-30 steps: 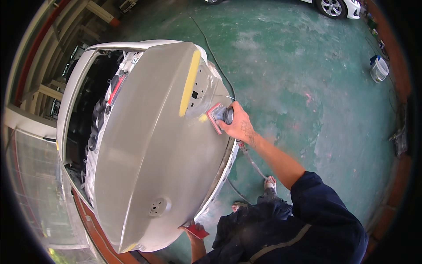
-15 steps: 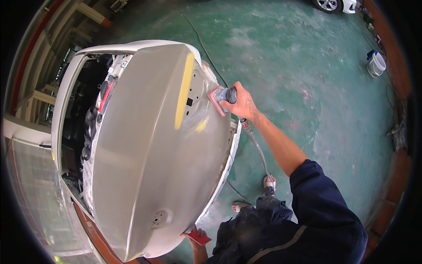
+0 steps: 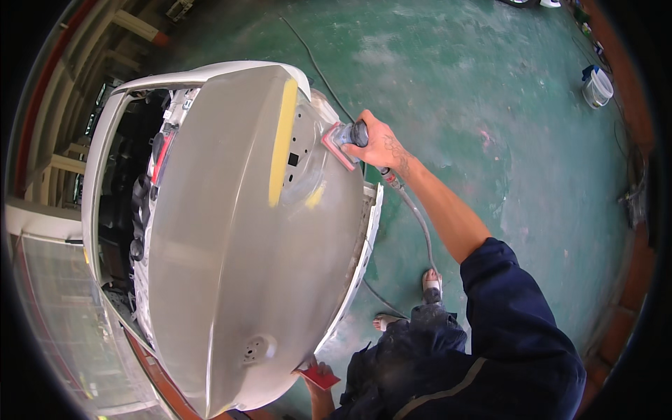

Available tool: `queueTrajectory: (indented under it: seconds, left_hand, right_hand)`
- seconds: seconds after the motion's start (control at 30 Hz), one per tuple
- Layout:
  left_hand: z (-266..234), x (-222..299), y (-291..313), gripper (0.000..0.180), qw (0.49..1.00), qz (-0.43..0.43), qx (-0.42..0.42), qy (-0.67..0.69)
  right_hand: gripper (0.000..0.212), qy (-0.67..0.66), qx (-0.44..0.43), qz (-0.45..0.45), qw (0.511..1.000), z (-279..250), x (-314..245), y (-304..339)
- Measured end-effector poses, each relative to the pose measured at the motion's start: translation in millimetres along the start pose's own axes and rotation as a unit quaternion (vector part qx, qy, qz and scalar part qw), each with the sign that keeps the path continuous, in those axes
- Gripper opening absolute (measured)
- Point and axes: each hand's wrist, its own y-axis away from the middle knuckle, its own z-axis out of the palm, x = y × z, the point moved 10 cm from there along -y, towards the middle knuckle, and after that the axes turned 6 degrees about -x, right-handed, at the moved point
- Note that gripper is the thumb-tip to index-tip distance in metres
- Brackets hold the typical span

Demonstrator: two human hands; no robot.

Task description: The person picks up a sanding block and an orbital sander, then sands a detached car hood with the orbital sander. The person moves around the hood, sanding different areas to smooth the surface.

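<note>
My right hand (image 3: 383,145) is wrapped round an air sander (image 3: 358,133) whose pink, flat-edged pad (image 3: 340,148) lies against the far right side of a grey car body panel (image 3: 210,231). A grey hose (image 3: 422,222) trails from the tool toward my feet. Between the pad and a long yellow filler strip (image 3: 283,140), the panel has several holes, one of them square. A smaller yellow patch (image 3: 315,197) lies nearer me. My left hand (image 3: 313,368), low by the panel's near right edge, grips a flat red sanding pad (image 3: 321,378). Its fingers are partly hidden.
The panel belongs to a whitish car body with a dark opening (image 3: 126,189) on its left. A dark cable (image 3: 313,58) crosses the green floor (image 3: 518,182) beyond it. A white bucket (image 3: 598,89) stands far right, near the wall. My feet are beside the hose.
The sander has slid slightly away from me along the panel, in my right hand. The view has shifted a little. My left hand still holds the red pad in about the same place.
</note>
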Motion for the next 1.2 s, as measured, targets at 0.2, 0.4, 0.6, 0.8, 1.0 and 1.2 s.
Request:
queueTrajectory:
  seconds: [0.2, 0.4, 0.6, 0.8, 1.0, 1.2]
  left_hand:
    - [-6.4, 6.2, 7.0, 0.067, 0.999, -0.009, -0.032, -0.038]
    - [33.5, 3.5, 21.9, 0.070, 0.999, -0.014, -0.024, -0.028]
    - [43.2, 5.9, 26.2, 0.069, 0.999, -0.033, -0.010, -0.024]
    - [38.2, 5.0, 25.1, 0.072, 0.998, -0.034, 0.021, -0.044]
    - [56.0, -1.4, 27.4, 0.082, 0.996, -0.066, -0.012, -0.057]
    - [49.6, 2.5, 23.7, 0.078, 0.998, -0.045, 0.010, -0.032]
  right_hand:
    - [0.058, -0.053, -0.002, 0.031, 0.998, 18.8, 45.6, 65.6]
    - [0.056, -0.066, 0.022, -0.010, 0.998, 5.5, 43.1, 69.0]
    - [0.060, -0.076, 0.001, 0.025, 0.997, -3.0, 27.1, 43.4]
    - [0.062, -0.106, -0.017, 0.076, 0.991, 33.4, 72.1, 117.6]
    - [0.062, -0.116, 0.004, 0.063, 0.991, 26.8, 52.7, 100.6]
    - [0.061, -0.117, 0.062, 0.059, 0.989, 4.6, 48.4, 76.2]
